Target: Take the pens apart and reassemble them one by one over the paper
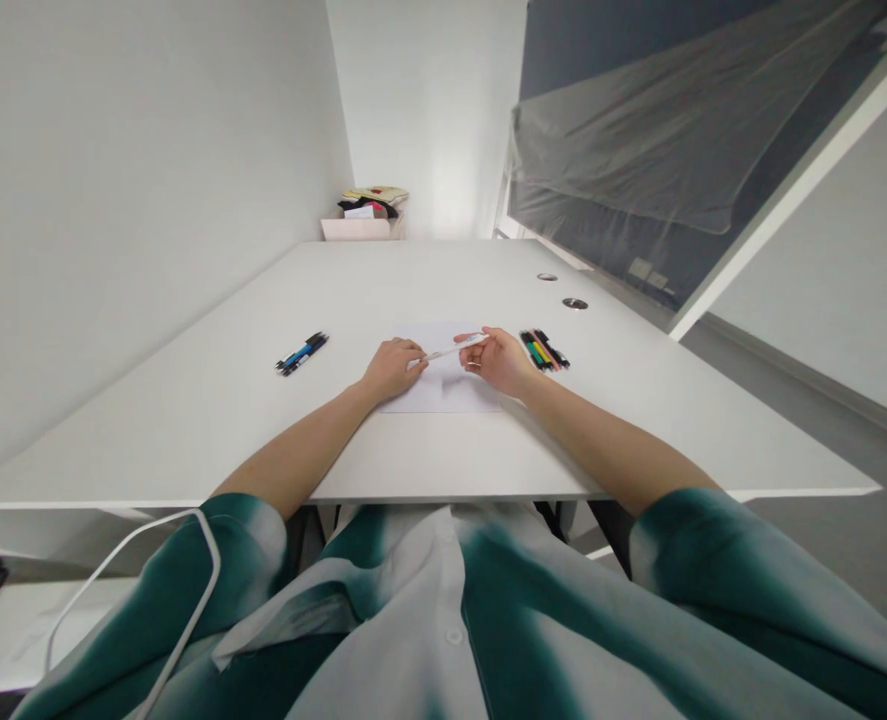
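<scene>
My right hand pinches a slim white pen between thumb and fingers, holding it above a sheet of white paper. The pen's far tip points left and ends at the curled fingers of my left hand, which rests over the paper's left edge. I cannot tell whether those fingers grip the pen. A bundle of blue and black pens lies left of the paper. A group of pens with coloured barrels lies just right of my right hand.
Both forearms rest across a long white table, whose left side runs along a white wall. Two round cable grommets are set in its far right area. A pale box holding assorted items stands beyond the far end.
</scene>
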Available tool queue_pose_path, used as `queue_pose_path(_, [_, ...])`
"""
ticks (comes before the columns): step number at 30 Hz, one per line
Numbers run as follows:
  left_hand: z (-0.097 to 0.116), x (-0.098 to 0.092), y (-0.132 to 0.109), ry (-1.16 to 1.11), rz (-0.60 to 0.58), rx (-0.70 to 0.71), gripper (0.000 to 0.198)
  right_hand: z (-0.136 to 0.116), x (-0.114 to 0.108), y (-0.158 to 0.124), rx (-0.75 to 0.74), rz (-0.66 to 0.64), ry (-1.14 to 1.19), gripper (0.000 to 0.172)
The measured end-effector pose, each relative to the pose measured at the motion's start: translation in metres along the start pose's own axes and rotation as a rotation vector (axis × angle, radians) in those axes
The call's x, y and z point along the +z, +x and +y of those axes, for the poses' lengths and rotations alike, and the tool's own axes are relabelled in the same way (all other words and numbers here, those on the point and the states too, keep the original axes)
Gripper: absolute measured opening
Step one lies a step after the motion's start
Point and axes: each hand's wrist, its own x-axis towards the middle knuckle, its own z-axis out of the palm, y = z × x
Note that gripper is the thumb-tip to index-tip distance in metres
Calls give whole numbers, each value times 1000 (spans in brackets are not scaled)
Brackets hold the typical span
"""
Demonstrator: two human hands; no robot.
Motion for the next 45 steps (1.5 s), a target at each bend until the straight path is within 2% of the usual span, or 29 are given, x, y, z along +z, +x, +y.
queue_pose_path(3, [-5, -3, 0, 10, 6, -40, 28, -1, -2, -2, 0, -65, -175, 32])
queue_pose_path(7, [-9, -5, 0, 35, 11, -39, 26, 5, 1, -4, -25, -139, -550, 19])
queue_pose_path(10, [-5, -8, -1, 53, 16, -12, 26, 10, 6, -6, -17, -162, -775, 22])
queue_pose_path(15, [5, -12, -1, 57, -23, 35, 26, 14, 14, -9, -168, -137, -1136, 25])
queue_pose_path(20, [6, -11, -2, 63, -64, 28, 27, 12, 16, -9, -265, -68, -1441, 24])
queue_pose_path(24, [4, -10, -2, 67, -76, 25, 29, 9, 15, -9, -270, -79, -1518, 25])
queue_pose_path(32, [4, -9, -4, 70, -100, 44, 30, 12, 12, -7, -255, -205, -1662, 29])
queue_pose_path(39, [6, -10, -5, 57, -68, 23, 38, 21, 18, -7, -260, -181, -1515, 43])
queue_pose_path(42, [2, -10, -3, 29, 7, -38, 46, 14, 8, -2, -241, -122, -1521, 43])
queue_pose_path(45, [-6, -9, -3, 9, 70, -117, 46, -1, -20, 4, -168, 39, -1582, 43])
